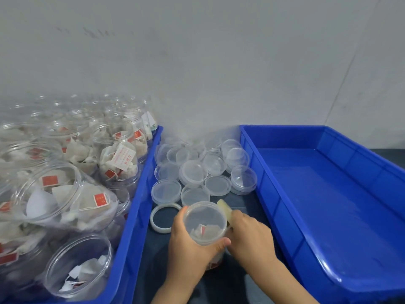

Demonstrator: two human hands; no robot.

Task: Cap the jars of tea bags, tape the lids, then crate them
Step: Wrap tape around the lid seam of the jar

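Jar (pixel 206 224), capped, stands between the two crates, just before the loose lids (pixel 197 170). Your left hand (pixel 188 249) grasps its wall; your right hand (pixel 249 235) pinches a tape strip (pixel 224 208). Light, thin, slippery plastic: hold it low and avoid squeezing.

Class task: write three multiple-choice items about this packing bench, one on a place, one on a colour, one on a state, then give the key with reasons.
1. Where do the loose lids lie?
A. between the two crates
B. inside the right crate
C. on the floor

2. What colour is the right crate?
A. green
B. blue
C. red

3. The jar in the left hand is:
A. uncapped
B. capped
C. lying crushed

Key: A, the lids sit on the dark surface between the crates; B, its walls are blue; B, a clear lid covers its mouth.
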